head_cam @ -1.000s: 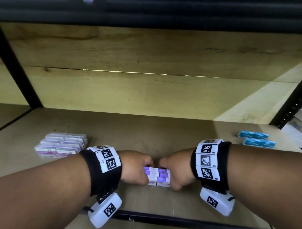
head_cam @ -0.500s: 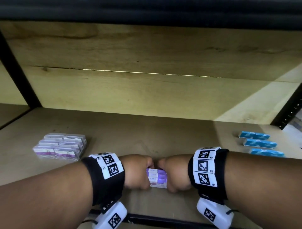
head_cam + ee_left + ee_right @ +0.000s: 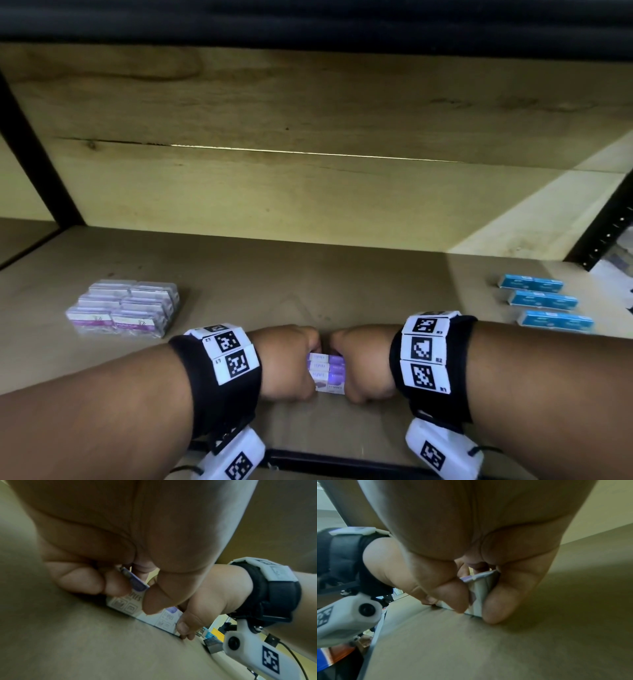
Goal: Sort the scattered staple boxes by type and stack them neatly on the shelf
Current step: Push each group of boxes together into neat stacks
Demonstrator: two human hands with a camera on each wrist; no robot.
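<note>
A small group of purple-and-white staple boxes [image 3: 327, 373] stands on the wooden shelf [image 3: 308, 281] near its front edge. My left hand [image 3: 291, 363] grips its left end with curled fingers, and my right hand [image 3: 363, 365] grips its right end. In the left wrist view the thumb and fingers of my left hand [image 3: 135, 596] pinch the boxes [image 3: 123, 603], whose base touches the shelf. The right wrist view shows my right hand [image 3: 474, 605] clamped on the end of the boxes [image 3: 479, 588]. How many boxes sit between the hands is hidden.
A neat block of purple staple boxes [image 3: 123, 310] lies at the left of the shelf. Three blue boxes [image 3: 544, 301] lie in a row at the right. Black uprights [image 3: 37, 154] frame the bay, and a black rail [image 3: 325, 462] runs along the front edge.
Both hands have pressed closer together, so the group of purple boxes between them looks narrower. A third blue box has come into view at the right.
</note>
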